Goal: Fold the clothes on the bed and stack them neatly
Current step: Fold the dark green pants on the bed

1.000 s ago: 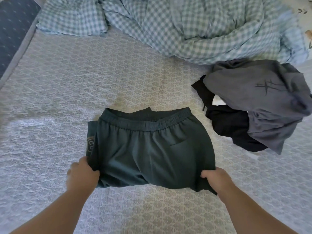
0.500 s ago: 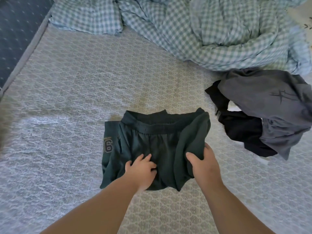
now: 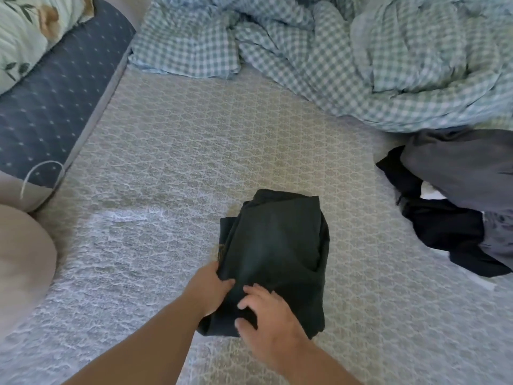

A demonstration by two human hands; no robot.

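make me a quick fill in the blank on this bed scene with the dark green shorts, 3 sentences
1. Both hands, left hand and right hand, are on the folded dark green ____.
2. The crumpled blanket at the far side of the bed has a blue-and-white ____ pattern.
3. In the unfolded pile on the right, the grey garment lies on top of a ____ one.

Missing words: shorts; checked; black

Dark green shorts (image 3: pixel 273 245), blue-white checked duvet (image 3: pixel 361 59), grey top (image 3: pixel 460 168), black garment (image 3: pixel 444 229), navy dotted cushion (image 3: pixel 52 107)
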